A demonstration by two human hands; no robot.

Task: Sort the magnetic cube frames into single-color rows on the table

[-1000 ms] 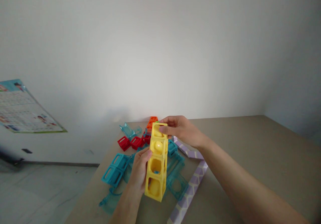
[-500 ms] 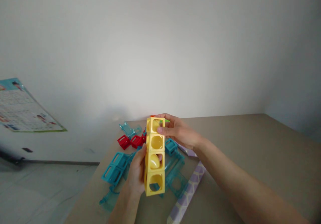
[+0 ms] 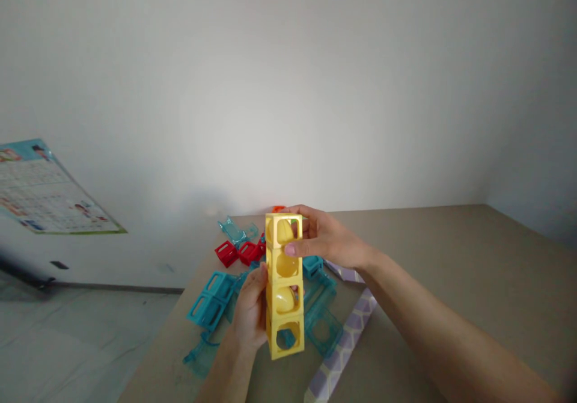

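Note:
A tall column of several yellow open-sided cubes (image 3: 285,319) stands upright in both hands above the table, with rounded yellow pieces inside some cubes. My left hand (image 3: 250,307) is wrapped round its lower left side; some of its fingers are hidden behind the column. My right hand (image 3: 322,237) grips the upper part from the right, its thumb on the front near the joint of the top two cubes and its other fingers behind.
On the tan table (image 3: 428,283) lie blue frames (image 3: 211,301), red cubes (image 3: 226,252), clear teal pieces (image 3: 325,331) and a purple patterned strip (image 3: 345,349). An orange piece (image 3: 278,209) is by the wall. A poster (image 3: 54,192) hangs at left.
The right thumb has slid down from the top cube to the joint below it. The column sits slightly further right and lower in view, still in both hands.

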